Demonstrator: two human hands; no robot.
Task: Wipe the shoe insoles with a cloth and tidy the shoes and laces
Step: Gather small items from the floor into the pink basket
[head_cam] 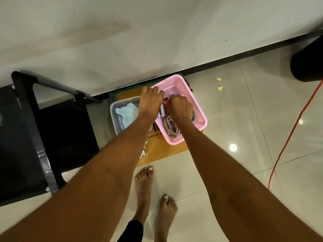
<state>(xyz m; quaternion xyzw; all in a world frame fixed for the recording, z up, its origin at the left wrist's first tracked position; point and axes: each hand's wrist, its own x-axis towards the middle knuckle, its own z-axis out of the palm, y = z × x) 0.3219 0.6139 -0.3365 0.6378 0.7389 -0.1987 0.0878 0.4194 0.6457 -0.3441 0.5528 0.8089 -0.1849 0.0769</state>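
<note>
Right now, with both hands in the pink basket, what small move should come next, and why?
Probably lift the red item clear of the pink basket: both the left hand and right hand are closed around it, and grey laces lie coiled beneath, so raising it avoids snagging them.

Both fingertips hidden: left hand (150,101) and right hand (180,107) curl down into pink basket (201,109), grip state n/d. Small red item (166,102) btwn hands, mostly covered, ID unclear. Mat (162,147) print part. blocked by left forearm. Black object (307,63) cut by right edge.
</note>
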